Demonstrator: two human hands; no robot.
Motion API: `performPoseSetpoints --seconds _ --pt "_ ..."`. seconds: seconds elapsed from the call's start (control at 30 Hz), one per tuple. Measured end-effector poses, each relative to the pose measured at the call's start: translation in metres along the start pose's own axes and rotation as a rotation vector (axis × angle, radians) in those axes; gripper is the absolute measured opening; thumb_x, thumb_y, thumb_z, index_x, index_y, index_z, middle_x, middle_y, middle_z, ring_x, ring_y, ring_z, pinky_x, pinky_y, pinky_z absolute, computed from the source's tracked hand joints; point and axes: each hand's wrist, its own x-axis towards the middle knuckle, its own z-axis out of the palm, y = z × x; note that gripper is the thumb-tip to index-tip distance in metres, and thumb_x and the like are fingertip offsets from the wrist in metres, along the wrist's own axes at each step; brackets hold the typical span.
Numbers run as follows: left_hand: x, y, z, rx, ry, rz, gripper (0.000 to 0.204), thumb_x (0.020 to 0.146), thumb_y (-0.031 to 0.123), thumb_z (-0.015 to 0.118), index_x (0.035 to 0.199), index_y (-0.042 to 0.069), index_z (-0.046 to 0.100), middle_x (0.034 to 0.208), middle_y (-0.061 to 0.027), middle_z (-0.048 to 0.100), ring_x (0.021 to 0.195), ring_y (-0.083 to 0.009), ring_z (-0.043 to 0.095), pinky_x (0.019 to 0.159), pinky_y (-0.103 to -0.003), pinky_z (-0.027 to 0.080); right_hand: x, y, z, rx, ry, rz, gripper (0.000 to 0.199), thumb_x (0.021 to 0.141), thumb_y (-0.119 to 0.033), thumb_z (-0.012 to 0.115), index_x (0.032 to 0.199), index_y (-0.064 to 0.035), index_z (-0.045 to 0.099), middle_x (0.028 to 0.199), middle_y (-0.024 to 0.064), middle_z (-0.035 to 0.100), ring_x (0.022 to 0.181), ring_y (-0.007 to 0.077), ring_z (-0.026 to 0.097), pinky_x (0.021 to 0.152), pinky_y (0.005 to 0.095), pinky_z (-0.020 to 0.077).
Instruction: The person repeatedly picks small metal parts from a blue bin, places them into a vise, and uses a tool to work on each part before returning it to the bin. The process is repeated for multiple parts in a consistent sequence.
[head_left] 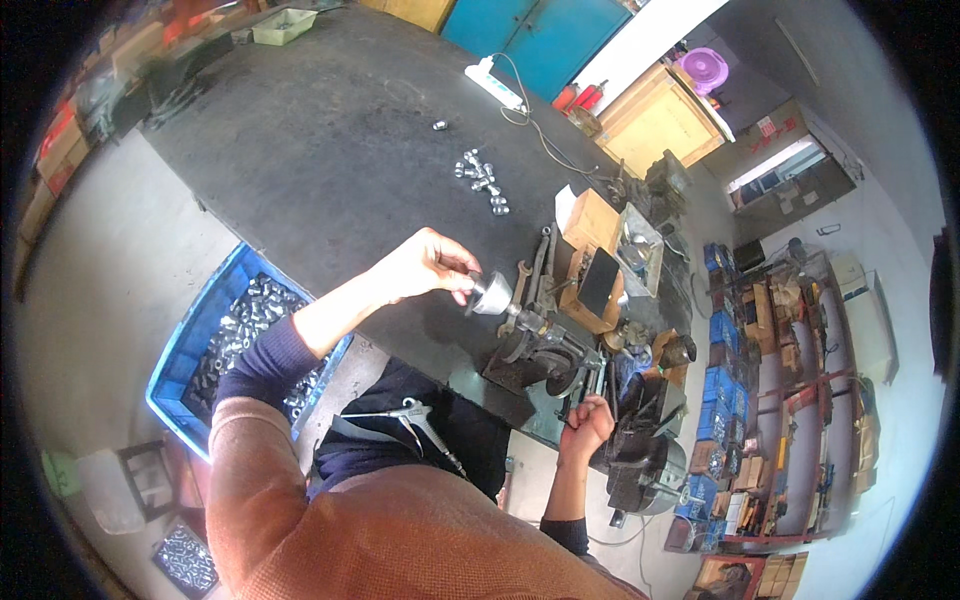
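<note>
Left hand (435,268) pinches a smooth, rounded silver-metal piece (492,295); right hand (588,428), at its five o'clock, clenched — on what, I cannot tell. Bare matte-black tabletop (310,165) opens toward ten.

1. Left hand (437,268): fingers at a silver, cup-shaped part (493,295).
2. Right hand (589,428): curled beside a bench-mounted machine (545,362).
3. Metal fittings (484,184) lie on the dark table (330,130).
4. Blue crate (178,402) holds many more.

On the worktop (320,150): one power strip (497,88), one isolated metal fitting (440,126), one fitting cluster (480,186), number unclear. Beside its near edge: one blue tub (182,368). Hands (432,268): two.
</note>
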Motion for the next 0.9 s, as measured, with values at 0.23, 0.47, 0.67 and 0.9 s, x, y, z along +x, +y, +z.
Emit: performPoseSetpoints --seconds 0.23,0.47,0.67,0.9 --pt "-0.002 -0.012 0.002 -0.031 0.042 0.022 0.018 0.075 -0.002 0.064 0.092 -0.005 0.063 0.079 -0.0117 0.064 0.066 -0.0160 0.063 0.064 -0.026 0.051 0.037 -0.043 0.019 -0.003 -0.147 -0.126 0.013 0.077 -0.015 0.047 0.076 -0.0026 0.050 0.052 -0.0040 0.030 0.043 0.0054 0.025 0.036 0.0200 0.0162" --pt "-0.003 -0.012 0.004 0.035 0.024 0.070 0.019 0.075 -0.003 0.063 0.094 -0.005 0.063 0.079 -0.0119 0.065 0.068 -0.0146 0.063 0.067 -0.026 0.051 0.113 -0.006 0.047 -0.075 0.000 -0.145 0.015 0.078 -0.012 0.045 0.072 -0.0012 0.054 0.052 -0.0034 0.034 0.041 0.0046 0.027 0.034 0.0204 0.0161" --pt "0.001 -0.012 0.007 0.157 0.021 0.136 0.021 0.075 -0.003 0.063 0.096 -0.005 0.063 0.081 -0.0112 0.065 0.071 -0.0138 0.062 0.069 -0.026 0.050 0.095 0.078 -0.011 0.070 0.363 0.079 0.014 0.077 -0.013 0.052 0.073 0.0007 0.055 0.063 0.0038 0.053 0.044 0.0092 0.040 0.038 0.0213 0.0292" --pt "0.000 -0.010 0.007 0.212 0.018 0.134 0.021 0.075 -0.003 0.063 0.095 -0.005 0.063 0.080 -0.0114 0.065 0.070 -0.0136 0.062 0.069 -0.025 0.050 0.010 0.009 -0.010 0.019 -0.012 0.072 0.015 0.078 -0.015 0.050 0.073 -0.0017 0.053 0.052 -0.0031 0.032 0.042 0.0058 0.023 0.037 0.0212 0.0156"
